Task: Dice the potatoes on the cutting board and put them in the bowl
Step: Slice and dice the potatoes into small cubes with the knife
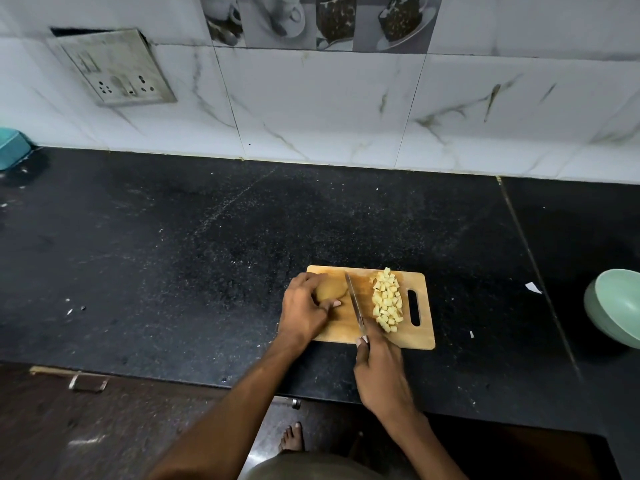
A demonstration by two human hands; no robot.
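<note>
Wooden cutting board (420, 336), rectangular, slotted handle: our left hand (303, 311) grips a smooth whole potato (330, 289); our right hand (381, 370) clasps a steel knife (355, 301). Pale potato cubes (387, 299) heaped alongside. Round green bowl (614, 304) well apart.

We see a matt wooden board (420, 336) on speckled black stone counter (207, 254), a shiny metal blade (355, 303), glossy marbled tiles (311, 105) behind.

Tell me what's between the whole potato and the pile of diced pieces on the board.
The knife blade, held by the right hand, plus bare cutting board, in the head view.
</note>
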